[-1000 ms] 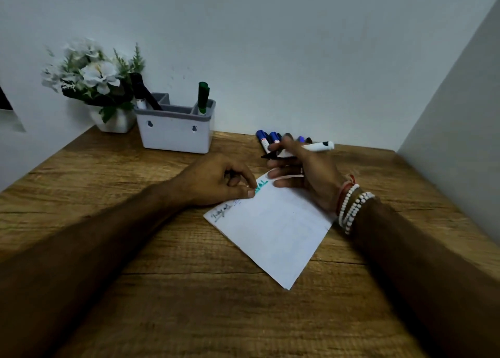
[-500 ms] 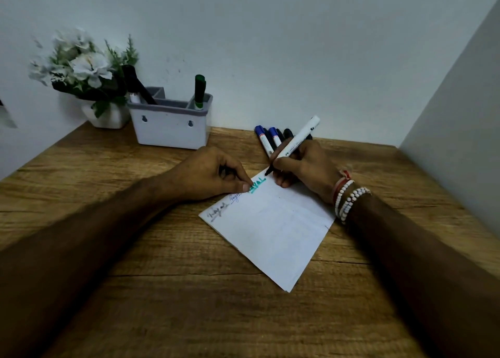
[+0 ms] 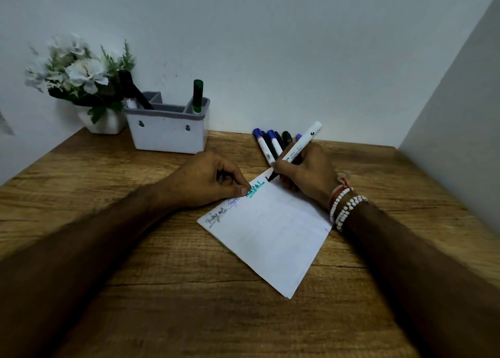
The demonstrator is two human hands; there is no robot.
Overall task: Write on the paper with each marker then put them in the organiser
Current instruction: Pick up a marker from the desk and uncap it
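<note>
A person's right hand (image 3: 305,173) grips one white marker (image 3: 300,145), fingers curled round its barrel, the black tip touching the far corner of a single sheet of paper (image 3: 270,236) on a wooden table (image 3: 189,303). The left hand (image 3: 205,181), fingers curled, pinches the sheet's edge at 9 o'clock from the tip, and the two hands lie near each other but do not touch. Three pieces of writing run along that edge: one grey, one blue, one teal. At 12 o'clock from the paper lies a cluster of loose markers (image 3: 270,146), at least five caps showing and the rest hidden by the hand. At 10 o'clock stands one white organiser (image 3: 167,135), with a green marker (image 3: 197,96) upright in its right-end compartment and a dark marker (image 3: 132,92) leaning at its left end. Just beside it, at 9 o'clock, is one pot of white flowers (image 3: 81,78). Two white bead bracelets (image 3: 343,208) circle the right wrist
</note>
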